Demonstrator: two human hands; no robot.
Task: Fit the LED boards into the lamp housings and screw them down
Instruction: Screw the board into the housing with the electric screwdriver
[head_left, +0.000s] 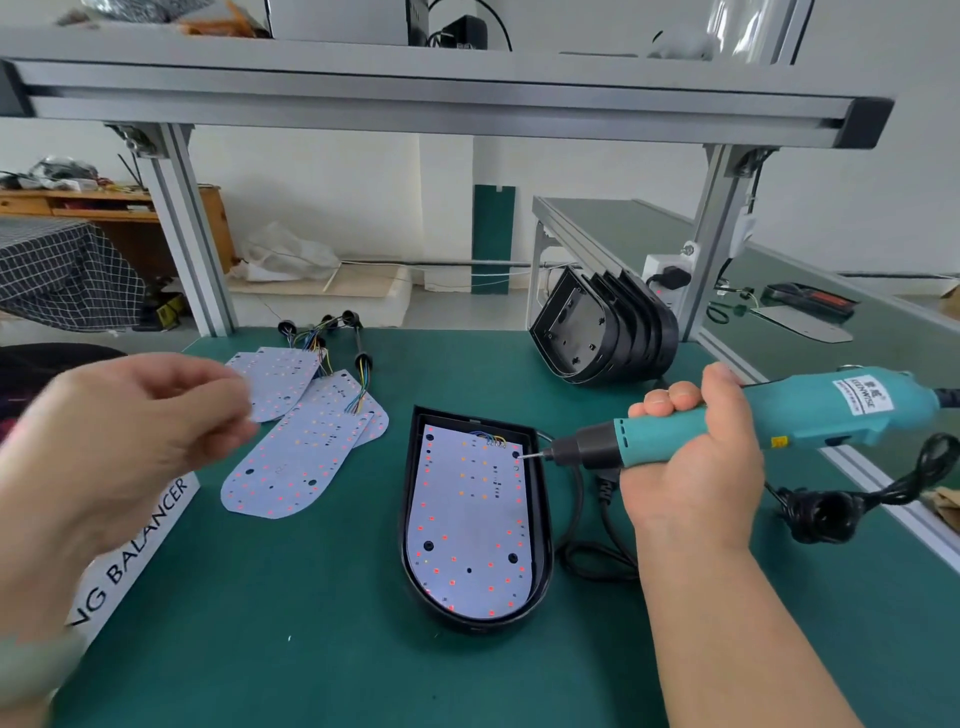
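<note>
A black lamp housing (541, 525) lies flat on the green mat with a white LED board (467, 525) seated inside it. My right hand (691, 467) grips a teal electric screwdriver (810, 415); its bit tip sits at the board's upper right corner by a screw hole. My left hand (119, 447) hovers raised at the left, blurred, fingers loosely curled; whether it pinches anything I cannot tell. Loose LED boards (296, 457) with coloured wires lie spread at the left of the housing.
A stack of empty black housings (608, 332) leans at the back right. The screwdriver's black cable (841, 509) coils on the mat at the right. A white "BALANCER" box (140, 540) lies at the left edge. Aluminium frame posts (192, 234) rise behind.
</note>
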